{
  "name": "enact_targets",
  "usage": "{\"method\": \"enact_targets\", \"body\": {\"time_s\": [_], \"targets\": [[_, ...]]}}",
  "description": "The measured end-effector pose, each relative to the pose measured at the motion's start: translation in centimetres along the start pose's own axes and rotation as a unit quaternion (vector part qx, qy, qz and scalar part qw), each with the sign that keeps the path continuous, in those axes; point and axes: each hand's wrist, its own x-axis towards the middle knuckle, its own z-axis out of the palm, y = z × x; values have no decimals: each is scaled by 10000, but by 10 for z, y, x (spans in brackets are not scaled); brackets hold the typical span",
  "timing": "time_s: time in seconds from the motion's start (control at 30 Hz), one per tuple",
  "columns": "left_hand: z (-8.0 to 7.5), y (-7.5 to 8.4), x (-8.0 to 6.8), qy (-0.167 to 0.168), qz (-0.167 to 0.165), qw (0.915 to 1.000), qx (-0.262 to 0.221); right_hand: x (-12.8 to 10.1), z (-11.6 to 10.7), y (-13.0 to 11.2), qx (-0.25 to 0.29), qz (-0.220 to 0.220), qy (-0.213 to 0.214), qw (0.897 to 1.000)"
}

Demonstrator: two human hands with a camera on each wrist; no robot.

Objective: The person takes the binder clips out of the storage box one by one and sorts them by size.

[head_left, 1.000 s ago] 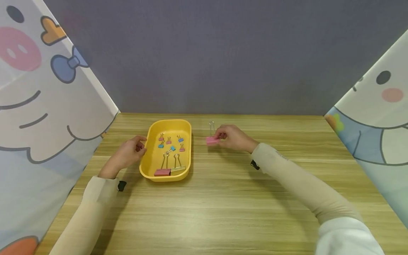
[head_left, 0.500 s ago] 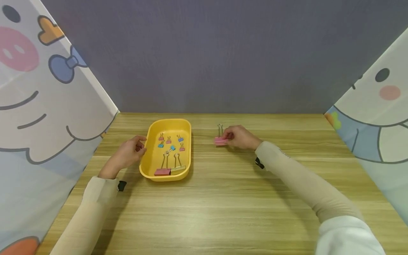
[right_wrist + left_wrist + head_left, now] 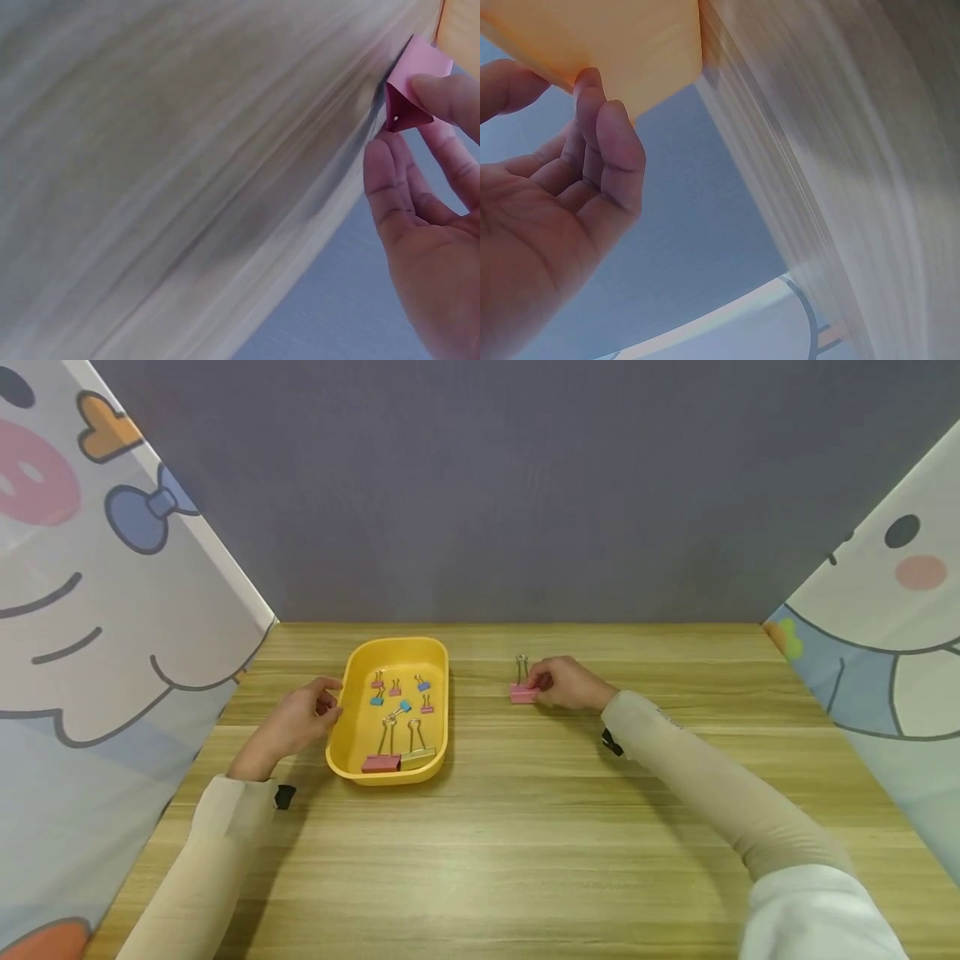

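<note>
A yellow tray (image 3: 352, 752) lies left of centre on the wooden table and holds several binder clips: a big pink one (image 3: 381, 763), a gold one (image 3: 417, 757) and small pink and blue ones. My left hand (image 3: 330, 697) rests against the tray's left wall, its loosely curled fingers (image 3: 604, 127) touching the yellow tray (image 3: 630, 37) from outside. To the tray's right, my right hand (image 3: 538, 685) pinches a pink binder clip (image 3: 522, 694) that sits on the table with its wire handles up. The right wrist view shows this pink binder clip (image 3: 414, 82) between my fingertips (image 3: 450, 94).
Cartoon-printed panels (image 3: 97, 610) slant in along the left side and the right side (image 3: 885, 635) of the table. A grey wall (image 3: 487, 485) closes the back. Bare wooden tabletop (image 3: 487, 843) stretches from the tray toward me.
My right hand has carried the pink binder clip a little to the right, away from the tray, and lowered it to the table. The left hand has stayed at the tray.
</note>
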Motion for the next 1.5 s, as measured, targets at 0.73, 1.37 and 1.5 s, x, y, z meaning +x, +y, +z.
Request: {"method": "enact_targets", "body": {"time_s": [0.73,1.37,1.5], "targets": [[1,-1,-3,-27,-30,10000,-40,-4,-8,-13,-53,-95,-39,9999],[1,0,-4,28,13,10000,-39,4,0,-73,24,-1092,55,9940],[1,0,-3,69,54,10000,-26,6,3,-88,-153,-1226,-5,9923]]}}
